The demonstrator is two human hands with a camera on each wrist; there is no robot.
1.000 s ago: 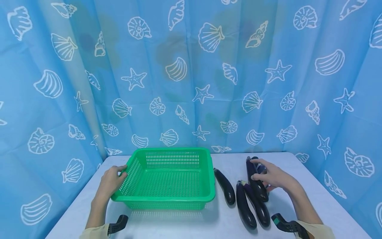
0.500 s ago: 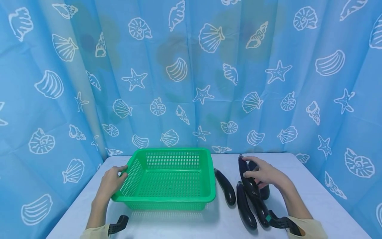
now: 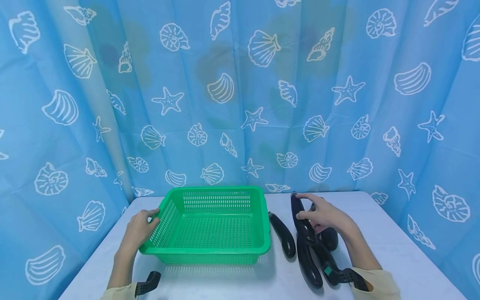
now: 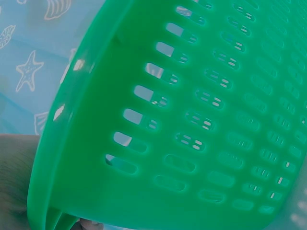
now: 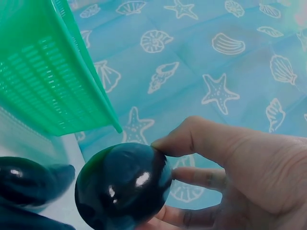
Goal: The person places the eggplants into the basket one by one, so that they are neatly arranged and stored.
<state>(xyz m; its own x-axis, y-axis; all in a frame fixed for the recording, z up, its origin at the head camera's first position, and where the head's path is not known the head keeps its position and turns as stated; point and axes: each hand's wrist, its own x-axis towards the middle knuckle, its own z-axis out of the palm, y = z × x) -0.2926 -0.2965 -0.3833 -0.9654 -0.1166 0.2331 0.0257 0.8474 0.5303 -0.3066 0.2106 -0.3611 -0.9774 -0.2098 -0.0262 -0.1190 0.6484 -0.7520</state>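
My right hand [image 3: 325, 214] pinches a glossy dark eggplant [image 3: 300, 216] between thumb and fingers, above the other eggplants. In the right wrist view the held eggplant [image 5: 122, 187] shows its rounded end, with the thumb and fingertips on its side. My left hand [image 3: 139, 229] grips the left rim of a green plastic basket [image 3: 206, 250], which has slotted walls and nothing inside. The left wrist view is mostly filled by the basket wall [image 4: 96, 158]; only part of the left hand [image 4: 17, 182] shows beyond the rim.
One eggplant [image 3: 282, 234] lies just right of the basket. Another eggplant [image 3: 309, 266] lies nearer the front, with more eggplants [image 3: 330, 238] partly hidden under the right hand and wrist camera. A blue shell-patterned curtain [image 3: 240, 100] stands behind the white table [image 3: 210, 283].
The right hand has moved left with the eggplant, lifting it over the others and toward the basket. Another eggplant behind it has come into view. The left hand and basket have stayed in place.
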